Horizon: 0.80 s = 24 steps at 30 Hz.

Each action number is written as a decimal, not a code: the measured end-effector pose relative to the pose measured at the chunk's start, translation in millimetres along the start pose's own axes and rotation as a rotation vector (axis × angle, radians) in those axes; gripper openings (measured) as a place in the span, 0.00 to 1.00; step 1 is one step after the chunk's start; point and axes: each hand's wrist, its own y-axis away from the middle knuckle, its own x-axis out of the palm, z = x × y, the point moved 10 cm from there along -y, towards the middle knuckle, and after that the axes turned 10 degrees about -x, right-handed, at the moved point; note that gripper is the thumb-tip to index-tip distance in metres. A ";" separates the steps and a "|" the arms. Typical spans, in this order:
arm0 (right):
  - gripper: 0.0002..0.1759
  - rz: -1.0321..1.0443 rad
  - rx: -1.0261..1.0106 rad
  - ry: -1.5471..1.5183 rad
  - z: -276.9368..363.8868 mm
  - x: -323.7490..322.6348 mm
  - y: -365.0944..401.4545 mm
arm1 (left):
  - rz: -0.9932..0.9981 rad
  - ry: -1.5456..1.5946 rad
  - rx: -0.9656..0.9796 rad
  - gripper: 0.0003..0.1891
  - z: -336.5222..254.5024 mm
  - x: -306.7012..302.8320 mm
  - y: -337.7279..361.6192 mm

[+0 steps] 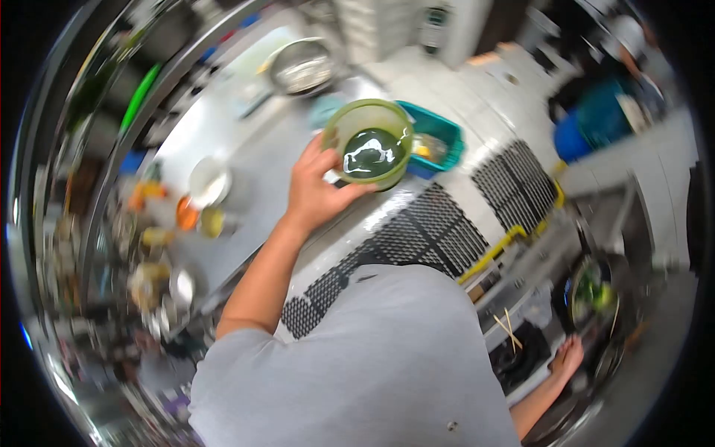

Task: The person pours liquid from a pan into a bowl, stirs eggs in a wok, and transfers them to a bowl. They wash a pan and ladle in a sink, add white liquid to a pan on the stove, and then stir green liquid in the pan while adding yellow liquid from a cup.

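Note:
My left hand (pixel 320 182) is wrapped round the side of a green-rimmed tub (pixel 369 175) that has dark green liquid in the bottom. The tub is held up in front of my body, between the steel table and a teal bin (pixel 439 130). At the lower right, my right hand (pixel 568 357) is just below a dark pan (pixel 593 290) with green pieces in it. Its fingers are small and blurred, so I cannot make out whether they grip anything.
A steel table (pixel 257 160) bears a metal bowl (pixel 302 68), a white container (pixel 210 182) and an orange cup (pixel 186 214). Black mats (pixel 424 231) lie on the floor. A yellow pipe (pixel 495 253) edges the stove. A person (pixel 625 41) is by a blue barrel (pixel 588 127).

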 end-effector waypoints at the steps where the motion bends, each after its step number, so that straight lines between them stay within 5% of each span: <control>1: 0.17 0.067 -0.040 0.126 -4.1 -2.0 -8.4 | -0.056 -0.013 -0.046 0.28 14.7 -31.7 12.0; 6: 0.15 -0.058 -0.228 0.673 -28.2 4.4 -28.3 | -0.275 -0.159 -0.239 0.28 105.8 -165.7 67.4; 8: 0.17 -0.197 -0.163 0.665 -43.8 11.2 -27.4 | -0.358 -0.205 -0.356 0.29 152.4 -214.9 97.2; 11: 0.15 -0.191 -0.024 0.423 -63.3 32.3 -31.9 | -0.527 -0.363 -0.487 0.29 194.5 -286.1 137.1; 15: 0.13 0.265 0.139 0.175 -41.5 74.7 -52.7 | -0.680 -0.456 -0.601 0.29 250.0 -362.7 180.1; 17: 0.10 0.514 -0.527 -0.327 7.0 69.4 -122.6 | -0.749 -0.636 -0.634 0.30 290.9 -398.8 202.3; 21: 0.06 0.194 -0.167 -0.448 23.6 34.8 -129.1 | -0.866 -0.836 -0.820 0.32 364.8 -427.4 239.4; 23: 0.11 0.445 -0.206 -0.486 32.3 32.5 -143.2 | -0.814 -0.764 -0.905 0.33 400.3 -430.9 247.8; 24: 0.07 0.397 -0.168 -0.380 21.6 21.1 -162.4 | -0.797 -0.761 -0.946 0.33 406.7 -428.1 247.5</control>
